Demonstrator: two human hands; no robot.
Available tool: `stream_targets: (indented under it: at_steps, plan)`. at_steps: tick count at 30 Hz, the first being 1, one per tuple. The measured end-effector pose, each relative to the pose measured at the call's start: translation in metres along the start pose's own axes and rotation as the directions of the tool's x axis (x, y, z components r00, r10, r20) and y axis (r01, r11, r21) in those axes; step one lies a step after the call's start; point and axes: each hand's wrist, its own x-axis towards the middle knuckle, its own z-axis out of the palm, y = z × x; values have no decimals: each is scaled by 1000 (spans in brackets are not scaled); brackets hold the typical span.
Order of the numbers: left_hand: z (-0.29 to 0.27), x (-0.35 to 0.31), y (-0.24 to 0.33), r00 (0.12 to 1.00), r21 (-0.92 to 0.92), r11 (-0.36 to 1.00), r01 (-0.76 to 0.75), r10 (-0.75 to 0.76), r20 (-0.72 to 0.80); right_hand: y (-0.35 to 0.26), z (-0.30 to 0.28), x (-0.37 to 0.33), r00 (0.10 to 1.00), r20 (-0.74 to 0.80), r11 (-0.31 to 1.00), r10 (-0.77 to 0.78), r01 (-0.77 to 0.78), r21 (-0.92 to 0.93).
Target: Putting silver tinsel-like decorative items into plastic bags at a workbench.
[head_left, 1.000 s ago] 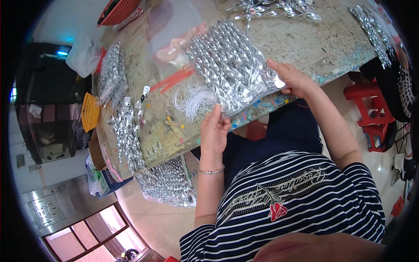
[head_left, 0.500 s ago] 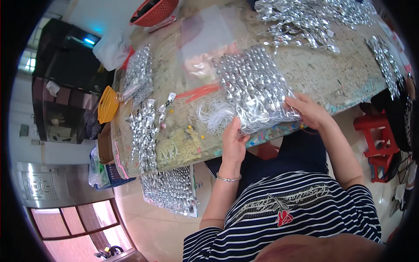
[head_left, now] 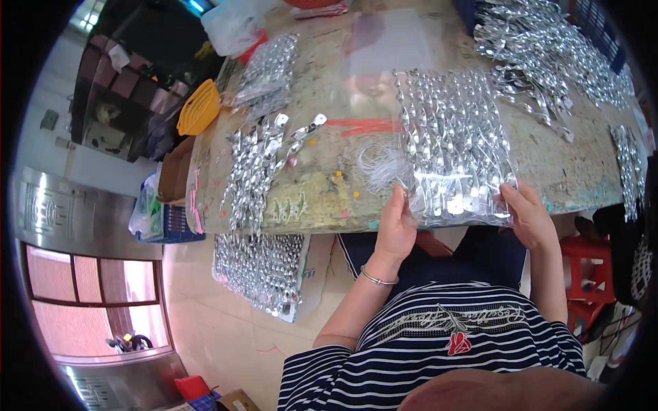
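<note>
A clear plastic bag (head_left: 456,140) filled with shiny silver twisted strands lies over the table's near edge. Pinching its near left corner is my left hand (head_left: 397,222), with the thumb on top. My right hand (head_left: 529,214) grips the near right corner in the same way. Just left of the bag sits a tangle of thin white string (head_left: 380,164). Red strips (head_left: 360,126) lie beyond the string. Flat clear plastic bags (head_left: 388,44) rest on the table farther off, partly covered by the filled bag.
Loose silver strands (head_left: 253,178) lie left on the worn table (head_left: 308,185), with filled bags (head_left: 267,72) behind them. A big heap of strands (head_left: 548,51) is far right. A yellow basket (head_left: 199,107) stands beyond the left edge; a red stool (head_left: 588,270) is at right.
The filled bag has turned from a slant to nearly square with the table's near edge. Both hands keep hold of its near corners. The whole view has shifted.
</note>
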Motion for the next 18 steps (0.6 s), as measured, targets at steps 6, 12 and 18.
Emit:
stream_targets:
  at_steps: [6,12,18]
  plan:
    - [-21,-10,21,994,155,982,-106,99,52,-17,37,-2,996,35,997,-80,81,-21]
    - [-5,-20,54,970,120,973,-198,213,-122,-32,74,18,991,99,996,-93,94,-6]
    - [-55,-34,73,977,118,971,-209,214,-26,-53,119,48,980,178,993,-92,102,-52]
